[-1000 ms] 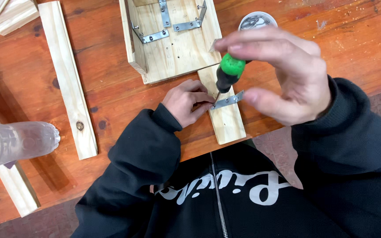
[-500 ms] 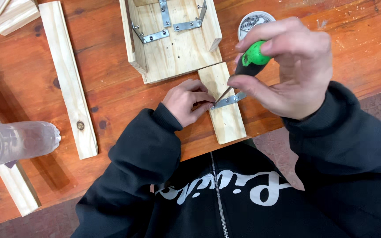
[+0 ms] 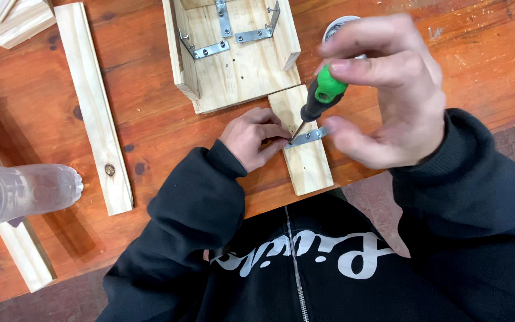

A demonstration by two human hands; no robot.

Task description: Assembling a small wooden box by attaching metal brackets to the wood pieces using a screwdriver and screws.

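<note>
Right hand (image 3: 388,101): fingers closed round the green and black handle of a screwdriver (image 3: 320,98), thumb and fingertips pinching the top of it; the tool leans, tip down and to the left.
Screwdriver tip: set on the near end of a metal bracket (image 3: 306,138), where a screw would sit; the screw itself is too small to make out.
Left hand (image 3: 251,136): curled shut, fingertips pressing the bracket's left end down against a short wood block (image 3: 305,152).
Bracket: lies flat across the block, slanting slightly up to the right.
Wood block: lies flat on the red-brown table (image 3: 150,125) near its front edge, its far end touching an open wooden box (image 3: 233,59).
Wooden box: has more metal brackets screwed into its corners.
Round tin (image 3: 336,27): behind the right hand, mostly hidden.
Long wood strip (image 3: 93,107): lies well to the left of the hands.
Clear plastic bottle (image 3: 22,191): on its side at the left edge, resting over another strip (image 3: 7,238).
</note>
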